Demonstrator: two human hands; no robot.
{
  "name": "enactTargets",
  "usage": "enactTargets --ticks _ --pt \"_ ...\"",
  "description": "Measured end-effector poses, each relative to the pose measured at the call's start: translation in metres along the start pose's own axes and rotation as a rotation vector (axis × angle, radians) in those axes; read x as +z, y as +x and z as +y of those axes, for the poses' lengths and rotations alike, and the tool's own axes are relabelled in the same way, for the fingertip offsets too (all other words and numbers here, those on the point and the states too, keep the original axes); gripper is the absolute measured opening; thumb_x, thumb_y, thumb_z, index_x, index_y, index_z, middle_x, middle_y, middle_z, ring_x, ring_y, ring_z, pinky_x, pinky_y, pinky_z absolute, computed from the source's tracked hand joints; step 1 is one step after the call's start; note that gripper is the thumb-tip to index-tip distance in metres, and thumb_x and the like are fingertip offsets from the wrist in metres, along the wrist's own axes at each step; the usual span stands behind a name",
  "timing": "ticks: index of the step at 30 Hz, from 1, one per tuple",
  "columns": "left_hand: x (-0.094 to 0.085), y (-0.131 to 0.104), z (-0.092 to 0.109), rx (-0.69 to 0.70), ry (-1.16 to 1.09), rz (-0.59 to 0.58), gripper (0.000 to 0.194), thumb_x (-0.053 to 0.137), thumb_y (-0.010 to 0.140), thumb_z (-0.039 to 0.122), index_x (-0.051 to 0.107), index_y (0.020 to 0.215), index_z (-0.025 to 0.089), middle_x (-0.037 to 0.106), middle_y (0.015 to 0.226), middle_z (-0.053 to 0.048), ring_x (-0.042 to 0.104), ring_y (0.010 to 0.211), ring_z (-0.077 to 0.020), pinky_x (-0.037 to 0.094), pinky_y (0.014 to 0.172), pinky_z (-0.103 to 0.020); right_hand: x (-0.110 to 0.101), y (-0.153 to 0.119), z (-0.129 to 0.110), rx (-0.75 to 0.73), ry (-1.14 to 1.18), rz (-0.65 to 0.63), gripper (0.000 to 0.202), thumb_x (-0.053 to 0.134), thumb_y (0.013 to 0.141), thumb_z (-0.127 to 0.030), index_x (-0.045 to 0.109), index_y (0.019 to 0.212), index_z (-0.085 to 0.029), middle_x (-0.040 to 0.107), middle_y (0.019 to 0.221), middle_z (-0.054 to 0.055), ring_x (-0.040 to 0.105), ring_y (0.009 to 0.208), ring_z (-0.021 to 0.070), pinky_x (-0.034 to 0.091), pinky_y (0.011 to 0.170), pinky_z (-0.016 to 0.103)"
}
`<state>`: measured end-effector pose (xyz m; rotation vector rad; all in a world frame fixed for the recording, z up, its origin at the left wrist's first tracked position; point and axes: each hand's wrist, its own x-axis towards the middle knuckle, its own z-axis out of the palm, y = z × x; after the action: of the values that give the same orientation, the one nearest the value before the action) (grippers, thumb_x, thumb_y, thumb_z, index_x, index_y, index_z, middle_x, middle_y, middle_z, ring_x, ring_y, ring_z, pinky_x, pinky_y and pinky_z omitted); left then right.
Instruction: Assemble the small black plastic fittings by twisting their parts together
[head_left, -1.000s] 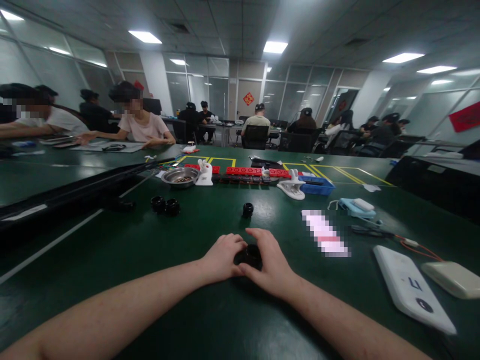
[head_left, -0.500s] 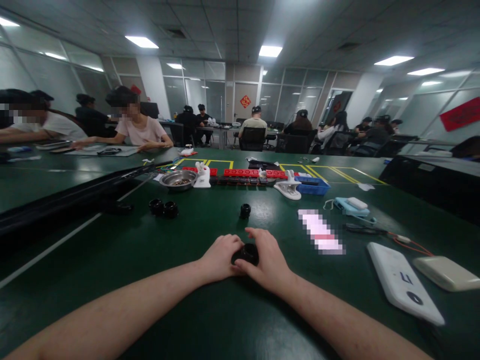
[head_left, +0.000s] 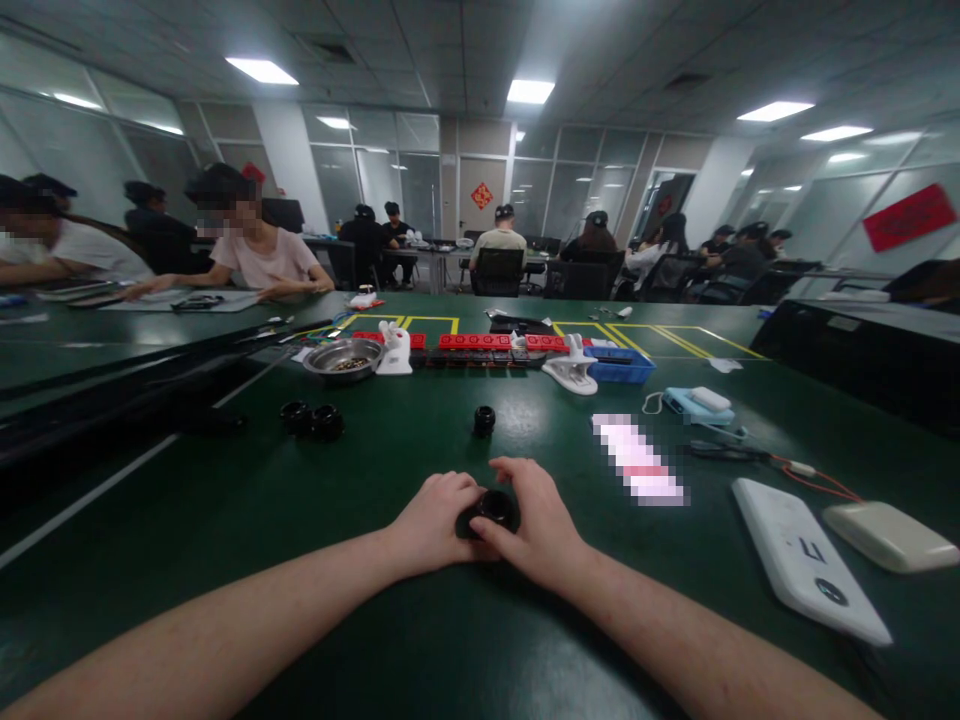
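Observation:
A black, round, ring-topped part point(head_left: 496, 507) sits low over the green table between my two hands. My left hand point(head_left: 433, 520) wraps its left side, fingers curled, and part of its grip is hidden. My right hand point(head_left: 541, 522) holds the right side, its thumb across the front and its index finger raised behind. Straight ahead of the hands stands a similar small black part point(head_left: 484, 421). Two more black parts, one point(head_left: 295, 418) beside the other point(head_left: 328, 422), stand to the left.
Farther back are a metal bowl point(head_left: 330, 372) with small pieces, white clamps point(head_left: 393, 350), a red strip point(head_left: 480, 342) and a blue tray point(head_left: 619, 368). On the right lie a white device point(head_left: 806, 560), a beige case point(head_left: 892, 535) and cables. A long black object point(head_left: 135, 390) lies left. People sit beyond.
The view has shifted slightly, so most things appear a little farther left. Both hands stay around the black part, and its ring top shows a bit more tilted toward me.

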<state>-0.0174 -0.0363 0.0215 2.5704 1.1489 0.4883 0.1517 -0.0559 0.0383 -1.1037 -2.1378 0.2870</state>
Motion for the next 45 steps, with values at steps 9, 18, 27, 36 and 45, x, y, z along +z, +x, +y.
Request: enactTargets --ticks 9,18,27,36,45 --pt "0.0005 0.0017 -0.0004 -0.01 -0.002 -0.01 0.032 0.061 0.067 0.043 0.057 0.087 0.018 0.057 0.089 -0.003 0.051 0.082 -0.0199 0.039 0.073 -0.033 -0.0018 -0.0006 0.0038 -0.157 0.144 -0.023 0.046 0.05 0.064 -0.014 0.041 0.109 -0.018 0.051 0.104 0.009 0.048 0.096 0.0231 0.037 0.087 0.043" --pt "0.0024 0.0003 -0.002 -0.032 -0.003 0.005 0.042 0.061 0.067 0.048 0.055 0.095 0.018 0.056 0.09 -0.003 0.051 0.083 -0.0206 0.039 0.074 -0.033 -0.0036 -0.0026 0.0017 -0.091 0.261 -0.105 0.047 0.046 0.064 -0.01 0.04 0.11 -0.018 0.052 0.104 0.008 0.049 0.097 0.0219 0.04 0.085 0.04" --pt "0.0018 0.0014 -0.0048 -0.021 -0.016 -0.015 0.034 0.061 0.067 0.048 0.057 0.084 0.018 0.056 0.086 -0.002 0.051 0.08 -0.0195 0.039 0.072 -0.032 0.001 -0.001 0.0021 0.039 0.087 -0.012 0.051 0.065 0.064 -0.029 0.042 0.108 -0.018 0.052 0.098 0.009 0.05 0.09 0.0251 0.043 0.08 0.044" --pt "-0.0004 0.0013 -0.0025 -0.028 -0.021 -0.025 0.04 0.062 0.066 0.049 0.057 0.092 0.019 0.056 0.093 -0.004 0.05 0.087 -0.0217 0.038 0.077 -0.034 -0.0042 -0.0029 0.0038 -0.084 0.31 -0.142 0.056 0.049 0.063 -0.012 0.035 0.117 -0.02 0.047 0.117 0.009 0.045 0.108 0.0237 0.037 0.091 0.041" --pt "0.0005 0.0011 -0.0024 -0.024 0.001 -0.016 0.036 0.061 0.067 0.048 0.058 0.088 0.019 0.055 0.088 -0.002 0.05 0.083 -0.0204 0.039 0.074 -0.033 -0.0011 -0.0004 0.0027 0.058 0.19 -0.102 0.047 0.05 0.065 -0.013 0.042 0.111 -0.018 0.056 0.099 0.008 0.053 0.094 0.0234 0.041 0.084 0.044"
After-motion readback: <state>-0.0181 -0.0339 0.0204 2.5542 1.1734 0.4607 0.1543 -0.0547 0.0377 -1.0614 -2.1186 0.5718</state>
